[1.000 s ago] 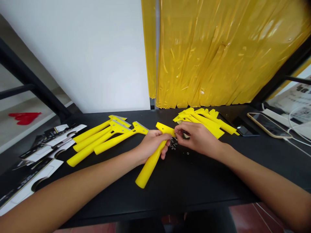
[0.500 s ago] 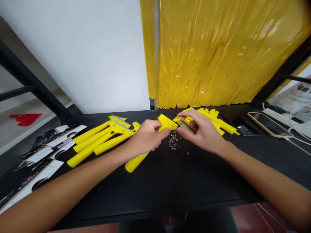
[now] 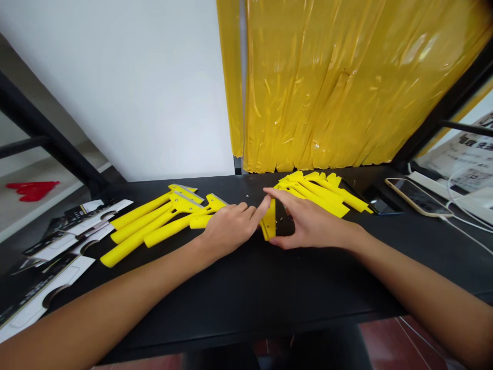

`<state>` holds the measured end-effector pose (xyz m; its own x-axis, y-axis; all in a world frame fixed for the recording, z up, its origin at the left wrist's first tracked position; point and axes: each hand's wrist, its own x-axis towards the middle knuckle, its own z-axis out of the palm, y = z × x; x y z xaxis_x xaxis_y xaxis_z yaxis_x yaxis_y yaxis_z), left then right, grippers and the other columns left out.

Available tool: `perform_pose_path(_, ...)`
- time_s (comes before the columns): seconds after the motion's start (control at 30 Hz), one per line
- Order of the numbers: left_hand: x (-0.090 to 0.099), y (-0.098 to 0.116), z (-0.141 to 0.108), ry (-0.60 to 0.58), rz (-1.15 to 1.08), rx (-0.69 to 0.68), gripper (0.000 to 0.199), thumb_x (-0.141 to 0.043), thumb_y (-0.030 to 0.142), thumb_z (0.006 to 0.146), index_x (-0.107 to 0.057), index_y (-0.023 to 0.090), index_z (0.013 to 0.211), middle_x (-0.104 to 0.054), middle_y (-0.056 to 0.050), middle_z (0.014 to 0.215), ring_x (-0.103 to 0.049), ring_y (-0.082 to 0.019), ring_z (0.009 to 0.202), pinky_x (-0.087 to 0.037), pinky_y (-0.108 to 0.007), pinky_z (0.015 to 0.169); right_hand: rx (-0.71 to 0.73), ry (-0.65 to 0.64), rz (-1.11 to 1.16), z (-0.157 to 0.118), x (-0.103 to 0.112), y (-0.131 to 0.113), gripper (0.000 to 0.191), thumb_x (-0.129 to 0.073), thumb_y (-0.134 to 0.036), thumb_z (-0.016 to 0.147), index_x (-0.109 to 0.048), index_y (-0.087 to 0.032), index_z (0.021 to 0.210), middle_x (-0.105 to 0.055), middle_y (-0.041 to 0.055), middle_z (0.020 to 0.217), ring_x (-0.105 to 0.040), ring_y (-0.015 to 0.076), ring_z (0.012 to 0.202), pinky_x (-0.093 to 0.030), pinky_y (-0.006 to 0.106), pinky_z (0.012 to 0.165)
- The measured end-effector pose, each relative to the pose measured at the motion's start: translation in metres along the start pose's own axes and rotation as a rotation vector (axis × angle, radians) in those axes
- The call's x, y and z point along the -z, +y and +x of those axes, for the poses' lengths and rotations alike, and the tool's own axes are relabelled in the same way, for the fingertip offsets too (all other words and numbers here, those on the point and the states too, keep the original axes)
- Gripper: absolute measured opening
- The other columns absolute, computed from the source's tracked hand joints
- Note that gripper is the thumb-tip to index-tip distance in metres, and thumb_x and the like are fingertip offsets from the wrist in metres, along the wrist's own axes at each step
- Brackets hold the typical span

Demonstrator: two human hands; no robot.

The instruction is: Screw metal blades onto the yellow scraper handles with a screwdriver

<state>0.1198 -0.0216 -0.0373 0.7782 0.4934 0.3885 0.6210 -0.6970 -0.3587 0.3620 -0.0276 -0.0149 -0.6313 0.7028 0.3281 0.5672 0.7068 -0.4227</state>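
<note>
My left hand (image 3: 233, 226) is closed around the handle of a yellow scraper (image 3: 270, 223), its index finger stretched along the wide head. The thumb and fingertips of my right hand (image 3: 314, 218) pinch that head at its far and near ends. The palm side of the right hand stays apart from it, leaving a gap. Whether the metal plate seen earlier sits against the head is hidden. Small screws and nuts (image 3: 280, 220) show in part behind the scraper. Left of my hands lie several yellow scrapers (image 3: 185, 201) with metal edges.
More yellow scraper parts (image 3: 321, 192) are heaped at the back right. Beyond them rest a dark phone (image 3: 383, 203) and a phone in a light case (image 3: 418, 198) with white cables. Printed cards (image 3: 65, 272) lie at the left. Yellow film (image 3: 316, 87) hangs behind the black table (image 3: 231, 298).
The scraper in my left hand has turned so its head faces right. My right hand has come from the heap with a metal plate to the scraper's head and now grips its ends.
</note>
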Motion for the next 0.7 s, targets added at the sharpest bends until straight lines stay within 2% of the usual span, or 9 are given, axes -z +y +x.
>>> perform_pose_path(0.2,-0.0013,0.0,-0.0006,-0.033,-0.011,0.03,0.045,-0.043,0.011,0.097,-0.054,0.013,0.14,-0.068,-0.009,0.082,-0.062,-0.024,0.079,-0.046,-0.032,0.064,-0.026,0.016,0.007,0.0001,0.0034,0.0045,0.102,-0.079,-0.036,0.074,-0.024,-0.029,0.16,-0.046,0.0136,0.155,-0.052,0.0332,0.137,-0.047,0.049,0.109)
perform_pose_path(0.3,-0.0014,0.0004,0.0004,-0.068,0.008,0.033,0.051,-0.045,0.01,0.095,-0.049,0.016,0.146,-0.067,-0.008,0.082,-0.061,-0.022,0.077,-0.044,-0.031,0.063,-0.021,-0.019,0.001,0.0003,0.0076,0.0077,0.102,-0.077,-0.039,0.077,-0.02,-0.028,0.161,-0.044,0.0132,0.157,-0.05,0.0325,0.139,-0.047,0.048,0.111)
perform_pose_path(0.43,-0.0031,0.0004,0.0008,-0.101,0.007,0.064,0.059,-0.047,0.011,0.094,-0.04,0.016,0.153,-0.066,-0.007,0.08,-0.061,-0.022,0.074,-0.042,-0.031,0.062,0.004,-0.074,0.014,-0.0006,0.0062,0.0087,0.105,-0.077,-0.039,0.077,-0.016,-0.029,0.162,-0.04,0.013,0.16,-0.05,0.0328,0.138,-0.051,0.047,0.106)
perform_pose_path(0.53,-0.0049,-0.0001,0.0004,-0.097,-0.013,0.064,0.057,-0.047,0.013,0.095,-0.043,0.017,0.152,-0.067,-0.008,0.084,-0.061,-0.023,0.074,-0.041,-0.031,0.061,0.024,-0.079,0.032,-0.0015,0.0031,0.0083,0.106,-0.077,-0.038,0.077,-0.015,-0.031,0.162,-0.04,0.0112,0.16,-0.045,0.0319,0.142,-0.052,0.046,0.105)
perform_pose_path(0.7,-0.0049,-0.0012,0.0006,-0.111,0.01,0.062,0.055,-0.047,0.016,0.097,-0.045,0.02,0.151,-0.068,-0.008,0.086,-0.061,-0.023,0.074,-0.04,-0.031,0.06,-0.019,-0.069,0.048,-0.0011,0.0031,0.0074,0.104,-0.078,-0.04,0.076,-0.019,-0.03,0.161,-0.045,0.0116,0.156,-0.054,0.0302,0.134,-0.056,0.042,0.099)
